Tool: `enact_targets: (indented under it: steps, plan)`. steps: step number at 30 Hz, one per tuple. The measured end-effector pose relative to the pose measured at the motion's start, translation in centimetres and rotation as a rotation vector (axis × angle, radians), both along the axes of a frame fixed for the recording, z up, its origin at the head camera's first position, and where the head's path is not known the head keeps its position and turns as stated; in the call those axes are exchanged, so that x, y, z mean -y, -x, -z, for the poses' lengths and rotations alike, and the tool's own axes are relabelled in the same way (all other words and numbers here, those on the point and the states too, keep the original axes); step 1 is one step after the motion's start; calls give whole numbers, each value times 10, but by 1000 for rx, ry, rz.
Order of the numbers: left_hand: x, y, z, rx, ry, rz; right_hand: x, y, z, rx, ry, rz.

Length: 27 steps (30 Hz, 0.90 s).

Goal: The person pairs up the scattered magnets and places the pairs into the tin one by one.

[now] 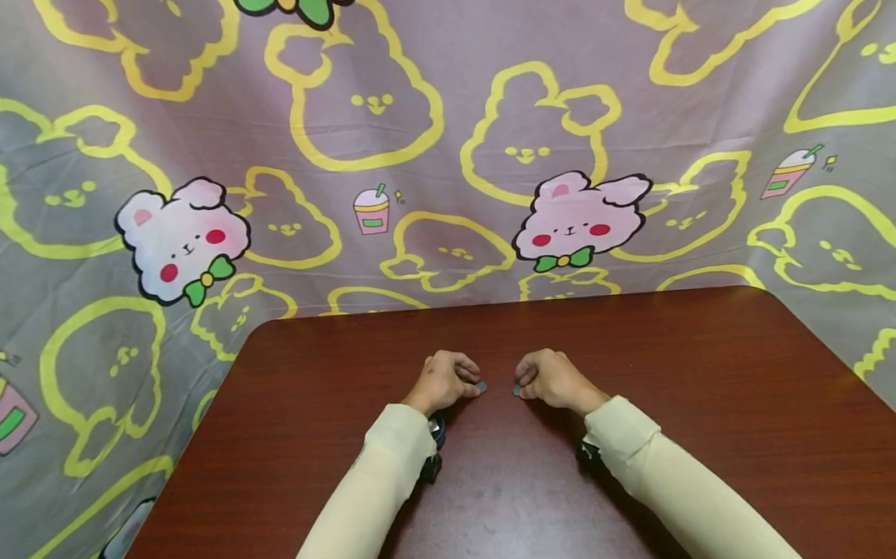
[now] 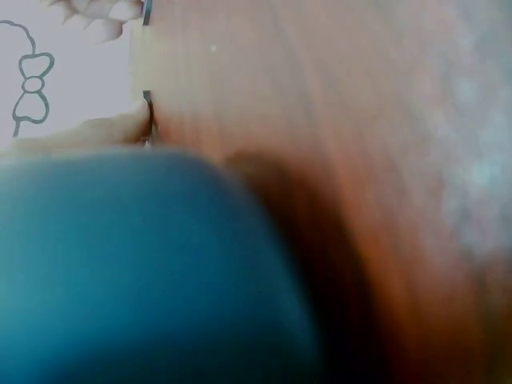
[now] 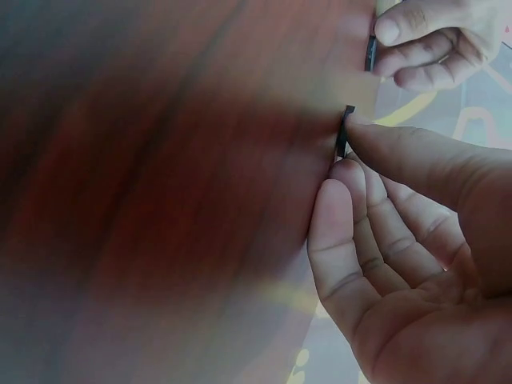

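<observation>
In the head view my left hand [image 1: 445, 382] pinches a small grey rounded piece [image 1: 481, 387] at its fingertips, low over the brown table. Facing it across a short gap, my right hand [image 1: 553, 379] pinches a similar small piece [image 1: 517, 389] between thumb and fingers. From the right wrist these look like thin dark edges: one dark piece [image 3: 345, 132] in the right fingers, the other dark piece [image 3: 370, 52] in the left. The two pieces are apart. Their exact kind is too small to tell. A blurred blue shape [image 2: 144, 264] hides most of the left hand in the left wrist view.
The brown wooden table [image 1: 503, 510] has rounded far corners. Behind and beside it hangs a grey cloth [image 1: 442, 146] printed with yellow outlines and cartoon faces. Dark devices are strapped at both wrists, below the cream sleeves [image 1: 353, 509].
</observation>
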<state>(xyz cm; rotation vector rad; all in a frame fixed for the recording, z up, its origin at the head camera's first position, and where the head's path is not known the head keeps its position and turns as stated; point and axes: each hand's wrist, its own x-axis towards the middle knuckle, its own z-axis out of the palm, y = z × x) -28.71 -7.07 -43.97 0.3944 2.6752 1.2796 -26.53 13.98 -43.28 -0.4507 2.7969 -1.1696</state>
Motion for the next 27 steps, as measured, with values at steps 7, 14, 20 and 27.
enact_targets:
  steps: [7, 14, 20, 27]
  plan:
    - [-3, -1, 1, -16, -2, 14, 8, 1, -1, 9, -3, -2]
    - [-6, -3, 0, 2, -13, 26, 12, 3, 2, 26, 12, 9]
    - [-10, -3, 1, -12, -11, 33, 14, 4, 3, 26, 26, 18]
    - [-15, -4, 2, -37, -8, 40, 16, 4, 6, 12, 50, 38]
